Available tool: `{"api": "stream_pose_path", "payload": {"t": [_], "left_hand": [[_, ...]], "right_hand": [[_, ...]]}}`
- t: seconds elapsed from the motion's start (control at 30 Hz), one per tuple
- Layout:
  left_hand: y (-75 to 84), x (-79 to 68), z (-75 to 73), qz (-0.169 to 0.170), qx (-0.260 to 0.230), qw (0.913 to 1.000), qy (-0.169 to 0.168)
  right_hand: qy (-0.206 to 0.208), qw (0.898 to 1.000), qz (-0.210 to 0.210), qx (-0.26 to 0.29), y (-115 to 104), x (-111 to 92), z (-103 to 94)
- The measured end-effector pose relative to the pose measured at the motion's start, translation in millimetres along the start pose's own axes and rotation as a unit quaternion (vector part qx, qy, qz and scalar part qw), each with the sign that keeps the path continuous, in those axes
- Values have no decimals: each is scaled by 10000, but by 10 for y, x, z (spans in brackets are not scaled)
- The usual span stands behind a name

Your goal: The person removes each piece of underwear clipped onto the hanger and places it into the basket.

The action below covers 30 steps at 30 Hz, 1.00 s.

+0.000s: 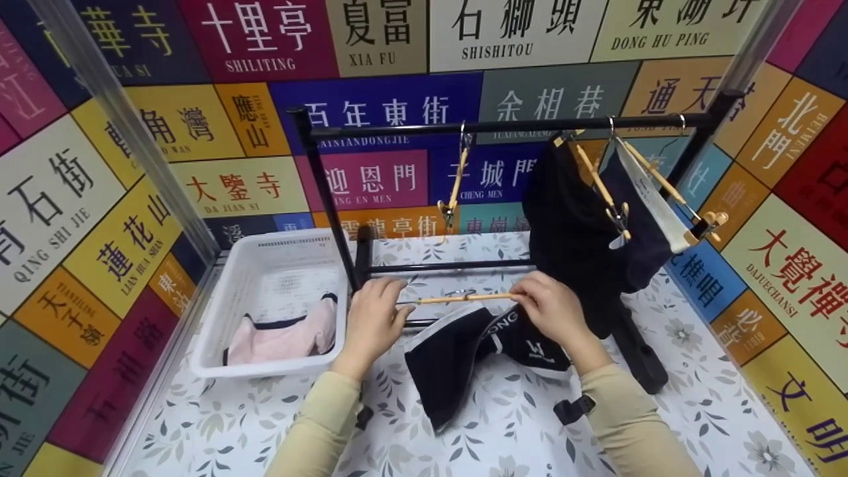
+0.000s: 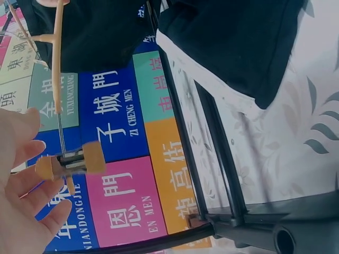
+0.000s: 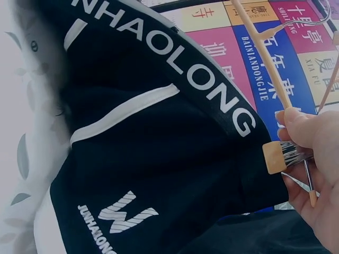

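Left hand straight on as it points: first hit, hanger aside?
Probably the far lower black rail, just ahead of the left hand in the head view; depth is unclear, so it might pass above.

Booth-like nook around us, place-name panels (image 1: 377, 99) behind the clothes rack (image 1: 517, 126), metal posts (image 1: 130, 126) flanking it, leaf-print surface (image 1: 218, 424) beneath

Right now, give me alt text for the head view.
A person's left hand and right hand hold a wooden hanger over a black garment, near a black rack with hangers and dark clothes. A white basket at left holds pink clothing.
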<state>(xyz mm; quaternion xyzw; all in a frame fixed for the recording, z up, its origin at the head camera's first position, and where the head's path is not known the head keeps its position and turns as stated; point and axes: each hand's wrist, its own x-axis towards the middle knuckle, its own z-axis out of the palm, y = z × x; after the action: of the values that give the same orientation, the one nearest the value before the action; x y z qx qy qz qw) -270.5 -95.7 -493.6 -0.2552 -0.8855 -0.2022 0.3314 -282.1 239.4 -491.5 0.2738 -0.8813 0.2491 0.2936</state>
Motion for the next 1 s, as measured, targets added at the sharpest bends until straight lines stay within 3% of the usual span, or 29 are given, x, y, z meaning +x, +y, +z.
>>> {"api": "stream_pose_path", "payload": {"t": [0.17, 0.57, 1.0], "left_hand": [[18, 31, 14, 195, 84, 9998, -7], [28, 21, 44, 192, 320, 9985, -402], [56, -22, 83, 217, 472, 9980, -370]], "right_hand": [[66, 9999, -126, -30, -36, 80, 8], [66, 9998, -169, 24, -83, 132, 47], [23, 9999, -107, 65, -129, 110, 80]]}}
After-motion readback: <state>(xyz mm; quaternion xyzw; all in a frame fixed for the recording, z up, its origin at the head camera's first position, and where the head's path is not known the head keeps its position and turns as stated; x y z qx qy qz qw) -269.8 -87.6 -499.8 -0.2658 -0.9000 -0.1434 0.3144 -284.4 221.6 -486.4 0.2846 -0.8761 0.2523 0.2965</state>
